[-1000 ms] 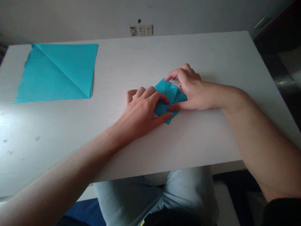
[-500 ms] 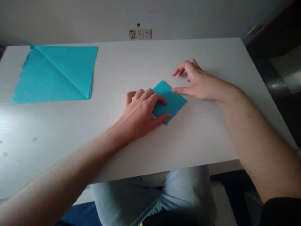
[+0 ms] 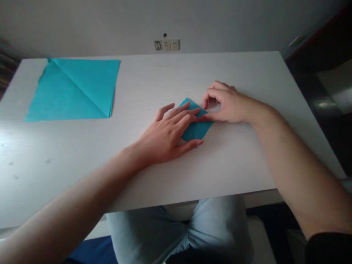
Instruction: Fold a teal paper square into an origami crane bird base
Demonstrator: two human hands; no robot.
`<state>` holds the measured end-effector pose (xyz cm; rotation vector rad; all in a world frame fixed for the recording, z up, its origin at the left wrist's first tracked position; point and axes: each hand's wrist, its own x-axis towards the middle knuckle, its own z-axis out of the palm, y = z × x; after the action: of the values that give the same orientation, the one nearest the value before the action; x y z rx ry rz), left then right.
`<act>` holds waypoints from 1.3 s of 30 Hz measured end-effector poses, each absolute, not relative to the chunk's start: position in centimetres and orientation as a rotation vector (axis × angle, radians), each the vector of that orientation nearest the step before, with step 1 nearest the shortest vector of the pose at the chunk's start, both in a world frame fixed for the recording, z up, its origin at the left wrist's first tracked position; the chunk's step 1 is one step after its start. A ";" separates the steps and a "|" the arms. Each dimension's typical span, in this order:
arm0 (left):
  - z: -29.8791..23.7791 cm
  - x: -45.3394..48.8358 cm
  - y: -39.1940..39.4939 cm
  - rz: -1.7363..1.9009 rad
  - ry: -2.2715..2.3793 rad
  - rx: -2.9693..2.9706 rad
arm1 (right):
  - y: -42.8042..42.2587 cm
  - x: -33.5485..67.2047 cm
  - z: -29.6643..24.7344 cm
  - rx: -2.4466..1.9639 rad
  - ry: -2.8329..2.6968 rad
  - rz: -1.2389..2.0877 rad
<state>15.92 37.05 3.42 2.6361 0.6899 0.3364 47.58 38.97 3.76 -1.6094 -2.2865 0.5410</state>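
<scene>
A small folded sheet of turquoise paper [image 3: 200, 129] lies diamond-like on the white table, its left part hidden under my left hand. My left hand [image 3: 167, 137] is open, fingers spread and lying across the paper, the thumb near its lower corner. From the right, my right hand [image 3: 224, 104] is closed in a loose pinch at the paper's upper right edge. Its thumb rests on the paper and its curled index fingertip is at the edge; whether any paper is between them is hard to see.
A larger folded turquoise sheet [image 3: 74, 90], with a diagonal crease and a ragged left edge, lies at the table's back left. The white table [image 3: 132, 91] meets a grey wall with sockets [image 3: 166, 44]. My legs are under the front edge.
My left fingers have stretched out farther over the small paper. My right hand has come lower, its fingers curling in toward the thumb at the paper's edge. The view has shifted slightly.
</scene>
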 end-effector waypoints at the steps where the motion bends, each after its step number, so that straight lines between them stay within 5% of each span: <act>1: 3.4 15.6 37.5 0.313 0.643 2.644 | 38.9 47.5 3.6 -1.617 -2.276 0.508; 7: 4.2 14.7 37.4 0.207 0.852 2.794 | 39.4 47.4 3.3 -1.588 -2.148 0.322; 14: 5.2 15.9 36.6 0.230 1.264 2.806 | 39.1 47.3 3.8 -1.486 -2.211 0.487; 26: 4.8 15.1 36.9 0.173 0.812 2.620 | 38.3 45.6 4.6 -1.711 -2.202 0.290; 39: 4.0 16.8 34.9 0.262 1.176 2.634 | 36.2 46.5 8.5 -1.917 -2.381 0.550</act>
<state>16.84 34.85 4.04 2.6344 1.1765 0.2620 46.49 36.21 8.54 -1.9170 -2.3812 0.5501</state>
